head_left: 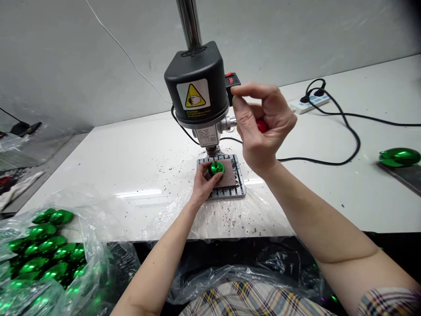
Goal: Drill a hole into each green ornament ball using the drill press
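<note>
My left hand (204, 182) grips a shiny green piece (217, 168) by its sides, on a brown board (230, 173) that lies on the slotted metal base (242, 189) of a small drill press. The bit comes down onto the top of the piece. Above it is the press's black motor housing (197, 83) with a yellow warning label. At the right of the housing, my right hand (259, 125) is closed round a red knob (262, 126) on the press's lever; its thumb and forefinger are curled towards each other.
Several shiny green pieces (42, 250) lie in a clear plastic bag at the lower left. Another green piece (399, 156) rests at the far right. A power strip (311, 103) with black cables stands behind. Dark shavings surround the base.
</note>
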Tool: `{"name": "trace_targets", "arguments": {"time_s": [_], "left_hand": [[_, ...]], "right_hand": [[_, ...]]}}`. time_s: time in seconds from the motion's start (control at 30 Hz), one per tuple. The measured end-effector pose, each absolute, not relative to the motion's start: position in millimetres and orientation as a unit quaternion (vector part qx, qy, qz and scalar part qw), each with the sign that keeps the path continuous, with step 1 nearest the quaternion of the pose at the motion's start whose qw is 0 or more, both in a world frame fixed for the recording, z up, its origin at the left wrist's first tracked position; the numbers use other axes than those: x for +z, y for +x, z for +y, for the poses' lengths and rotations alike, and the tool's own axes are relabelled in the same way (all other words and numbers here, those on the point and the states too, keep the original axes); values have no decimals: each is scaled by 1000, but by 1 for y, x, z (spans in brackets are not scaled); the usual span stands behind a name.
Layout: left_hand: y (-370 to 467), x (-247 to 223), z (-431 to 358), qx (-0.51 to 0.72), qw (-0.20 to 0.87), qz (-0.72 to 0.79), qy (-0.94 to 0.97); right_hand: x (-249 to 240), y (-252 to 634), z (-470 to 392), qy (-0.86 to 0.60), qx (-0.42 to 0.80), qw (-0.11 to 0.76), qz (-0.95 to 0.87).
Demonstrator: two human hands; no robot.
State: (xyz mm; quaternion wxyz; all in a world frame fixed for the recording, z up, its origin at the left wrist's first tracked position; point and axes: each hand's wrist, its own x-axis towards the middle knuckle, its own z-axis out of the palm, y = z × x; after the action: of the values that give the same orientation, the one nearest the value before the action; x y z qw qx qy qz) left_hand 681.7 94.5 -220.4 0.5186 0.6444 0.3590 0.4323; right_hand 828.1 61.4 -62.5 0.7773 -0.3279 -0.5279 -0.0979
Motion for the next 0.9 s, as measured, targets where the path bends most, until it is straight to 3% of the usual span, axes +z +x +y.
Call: {"name": "trace_targets", "arguments": {"time_s": [0.5, 0.9], "left_hand": [[681, -219, 94, 427, 518, 346, 656], [681, -215, 93, 429, 520, 343, 654]], "right_hand": [[-85, 831, 53, -195, -182, 778, -569], [-93, 839, 56, -191, -245, 746, -589]]}}
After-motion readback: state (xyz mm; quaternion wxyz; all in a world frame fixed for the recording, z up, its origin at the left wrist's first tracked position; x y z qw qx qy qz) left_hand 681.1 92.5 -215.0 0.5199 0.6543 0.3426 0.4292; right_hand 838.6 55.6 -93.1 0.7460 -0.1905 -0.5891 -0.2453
